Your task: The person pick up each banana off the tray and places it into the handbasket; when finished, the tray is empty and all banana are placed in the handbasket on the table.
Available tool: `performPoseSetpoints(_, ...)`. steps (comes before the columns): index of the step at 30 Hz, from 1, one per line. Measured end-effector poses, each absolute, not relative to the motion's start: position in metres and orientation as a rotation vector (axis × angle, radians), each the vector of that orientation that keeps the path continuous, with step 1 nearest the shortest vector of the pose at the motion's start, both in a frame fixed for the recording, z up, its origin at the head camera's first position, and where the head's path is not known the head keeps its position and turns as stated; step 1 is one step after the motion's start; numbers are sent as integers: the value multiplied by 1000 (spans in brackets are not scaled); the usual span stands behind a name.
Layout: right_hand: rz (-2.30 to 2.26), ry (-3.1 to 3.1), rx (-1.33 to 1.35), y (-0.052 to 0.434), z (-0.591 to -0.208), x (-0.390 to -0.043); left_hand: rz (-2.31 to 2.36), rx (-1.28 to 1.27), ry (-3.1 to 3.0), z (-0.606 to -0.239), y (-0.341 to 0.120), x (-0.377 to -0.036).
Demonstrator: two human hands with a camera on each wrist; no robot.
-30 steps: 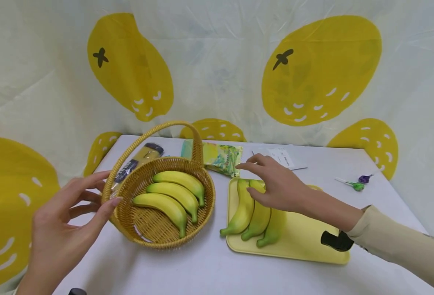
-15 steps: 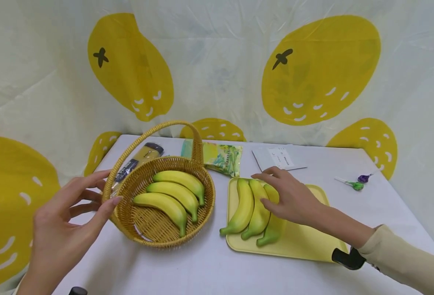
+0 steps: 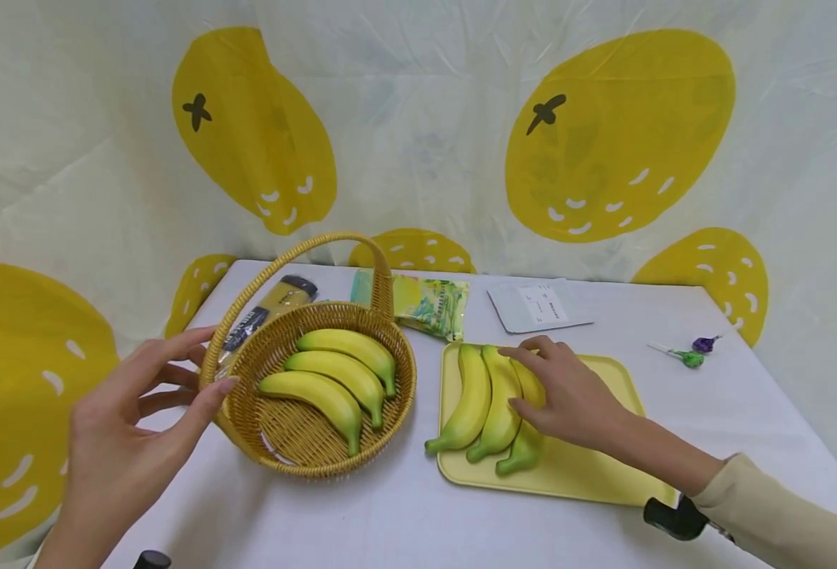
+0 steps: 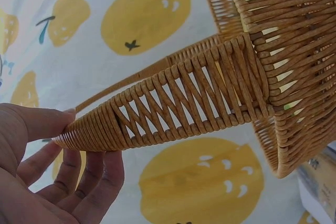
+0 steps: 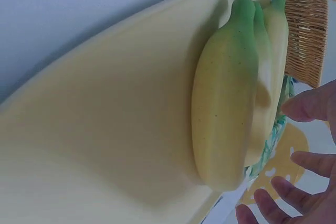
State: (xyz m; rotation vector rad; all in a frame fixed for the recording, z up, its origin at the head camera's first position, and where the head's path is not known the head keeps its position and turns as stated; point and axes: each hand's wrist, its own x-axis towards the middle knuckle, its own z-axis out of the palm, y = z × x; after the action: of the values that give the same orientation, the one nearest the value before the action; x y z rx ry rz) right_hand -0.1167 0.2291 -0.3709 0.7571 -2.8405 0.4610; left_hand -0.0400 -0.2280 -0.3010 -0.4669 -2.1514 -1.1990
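A wicker basket [image 3: 407, 387] stands on the left with three yellow bananas [image 3: 311, 393] lying inside. My left hand [image 3: 122, 431] pinches its tall handle [image 4: 184, 103] between thumb and fingers, as the left wrist view shows. To the right, three more bananas [image 3: 469, 399] with green tips lie side by side on a pale yellow tray [image 3: 603, 478]. Over the rightmost banana [image 5: 226, 103] hovers my right hand [image 3: 567, 387], fingers spread and nothing between them. It hides the upper part of that banana in the head view.
Behind the basket lie a brown and dark packet [image 3: 269, 308] and a green-yellow packet [image 3: 428, 304]. A flat grey packet with a white label [image 3: 539, 307] is farther right. Two lollipops, one green [image 3: 691, 358] and one purple [image 3: 704, 344], lie at the right.
My right hand has moved rightward and lower, from over the left and middle bananas to the rightmost one on the tray. The left hand and basket stay in place.
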Motion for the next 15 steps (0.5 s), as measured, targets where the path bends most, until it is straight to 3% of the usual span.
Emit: performPoseSetpoints(15,504,-2909,582,237,-387,-105,-1192,-453,-2170,-301,-229,-39)
